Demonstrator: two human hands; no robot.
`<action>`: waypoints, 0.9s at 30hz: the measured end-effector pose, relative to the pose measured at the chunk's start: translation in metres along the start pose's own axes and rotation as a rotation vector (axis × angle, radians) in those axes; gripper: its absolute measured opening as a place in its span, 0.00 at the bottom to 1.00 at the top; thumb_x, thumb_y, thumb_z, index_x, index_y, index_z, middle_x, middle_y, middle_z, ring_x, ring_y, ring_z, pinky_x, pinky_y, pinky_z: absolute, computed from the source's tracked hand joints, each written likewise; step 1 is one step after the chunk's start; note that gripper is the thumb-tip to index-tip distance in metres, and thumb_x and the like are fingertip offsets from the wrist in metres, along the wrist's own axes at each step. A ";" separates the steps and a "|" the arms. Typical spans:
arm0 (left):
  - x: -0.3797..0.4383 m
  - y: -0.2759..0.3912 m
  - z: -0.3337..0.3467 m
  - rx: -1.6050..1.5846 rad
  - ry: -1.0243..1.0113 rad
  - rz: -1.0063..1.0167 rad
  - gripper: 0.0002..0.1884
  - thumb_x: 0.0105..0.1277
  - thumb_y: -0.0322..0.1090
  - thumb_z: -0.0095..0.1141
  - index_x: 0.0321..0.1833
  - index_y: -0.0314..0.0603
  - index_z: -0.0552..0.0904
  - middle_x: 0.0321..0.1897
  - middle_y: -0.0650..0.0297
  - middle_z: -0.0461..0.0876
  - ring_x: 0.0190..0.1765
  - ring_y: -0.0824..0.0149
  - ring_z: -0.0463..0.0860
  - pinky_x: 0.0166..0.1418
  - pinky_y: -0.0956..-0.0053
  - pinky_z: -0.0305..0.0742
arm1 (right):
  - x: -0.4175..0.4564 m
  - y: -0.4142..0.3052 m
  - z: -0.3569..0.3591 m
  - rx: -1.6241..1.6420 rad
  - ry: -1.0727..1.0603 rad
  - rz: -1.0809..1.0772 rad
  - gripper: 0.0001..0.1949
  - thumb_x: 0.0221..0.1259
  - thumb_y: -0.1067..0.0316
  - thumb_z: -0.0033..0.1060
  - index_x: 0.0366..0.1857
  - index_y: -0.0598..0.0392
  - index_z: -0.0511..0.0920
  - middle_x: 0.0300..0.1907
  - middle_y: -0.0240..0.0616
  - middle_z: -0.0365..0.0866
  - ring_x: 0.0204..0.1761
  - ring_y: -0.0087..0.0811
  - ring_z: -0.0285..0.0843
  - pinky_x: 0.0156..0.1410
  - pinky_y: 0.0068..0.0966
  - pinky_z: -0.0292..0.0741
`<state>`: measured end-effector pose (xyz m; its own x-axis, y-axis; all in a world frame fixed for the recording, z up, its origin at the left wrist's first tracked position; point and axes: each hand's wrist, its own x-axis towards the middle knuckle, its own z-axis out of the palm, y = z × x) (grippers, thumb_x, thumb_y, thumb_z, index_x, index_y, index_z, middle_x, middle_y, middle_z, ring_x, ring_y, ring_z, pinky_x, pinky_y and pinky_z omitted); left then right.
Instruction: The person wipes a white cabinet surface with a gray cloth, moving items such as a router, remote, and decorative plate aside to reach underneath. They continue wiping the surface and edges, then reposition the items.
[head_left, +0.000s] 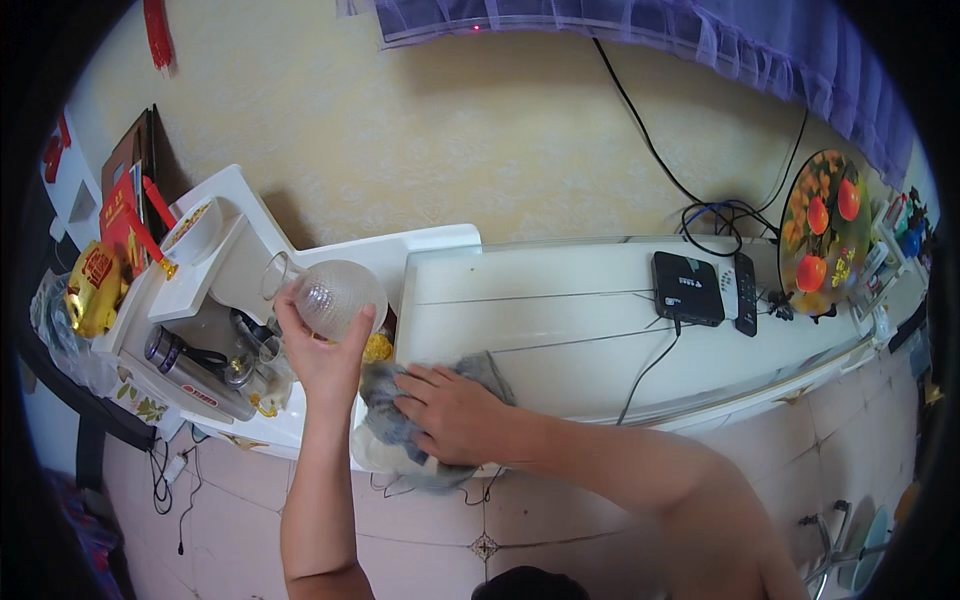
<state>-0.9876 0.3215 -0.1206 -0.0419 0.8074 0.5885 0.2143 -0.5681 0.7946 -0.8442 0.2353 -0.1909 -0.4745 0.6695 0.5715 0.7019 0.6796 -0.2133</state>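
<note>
My left hand (328, 341) grips a round, textured clear glass vase (341, 296) by its body, and the narrow neck and flared mouth tilt to the left. A crumpled grey cloth (390, 405) is under my right hand (454, 416), by the near left corner of the glass-topped white cabinet (555, 330). Just beyond the cloth a yellow ornament (377, 349) shows in part, mostly covered by the vase and hand. Some pale item (371, 448) lies partly beneath the cloth; I cannot tell what it is.
Left of my hands stand a steel thermos (195, 373), glassware (259, 375), a white bowl (193, 231) and a gold pig figurine (94, 292). On the right lie a black set-top box (688, 287), remotes (745, 294), cables (716, 221) and a round fruit-patterned plate (821, 232).
</note>
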 end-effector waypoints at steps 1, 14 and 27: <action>0.000 0.003 0.003 0.010 -0.004 -0.008 0.36 0.53 0.26 0.70 0.64 0.37 0.66 0.58 0.57 0.71 0.61 0.64 0.72 0.67 0.69 0.67 | -0.011 0.003 -0.012 0.011 -0.069 0.062 0.18 0.53 0.63 0.61 0.47 0.59 0.79 0.60 0.49 0.74 0.67 0.46 0.68 0.69 0.39 0.68; -0.010 -0.008 0.060 0.084 -0.129 -0.013 0.40 0.49 0.34 0.74 0.64 0.36 0.65 0.57 0.51 0.72 0.62 0.57 0.72 0.66 0.66 0.67 | -0.077 0.002 -0.066 -0.032 -0.146 0.351 0.26 0.54 0.62 0.63 0.57 0.64 0.75 0.66 0.59 0.67 0.71 0.52 0.63 0.75 0.43 0.61; -0.005 -0.031 0.102 0.467 -0.177 -0.009 0.44 0.47 0.39 0.75 0.67 0.36 0.64 0.61 0.48 0.70 0.64 0.48 0.72 0.66 0.59 0.69 | -0.075 0.172 -0.102 -0.631 -0.121 0.868 0.19 0.60 0.60 0.56 0.47 0.65 0.79 0.52 0.54 0.76 0.58 0.49 0.72 0.61 0.42 0.72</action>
<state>-0.8945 0.3516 -0.1636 0.1120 0.8494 0.5158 0.6304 -0.4620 0.6238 -0.6331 0.2713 -0.1898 0.2918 0.8970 0.3320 0.9545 -0.2952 -0.0415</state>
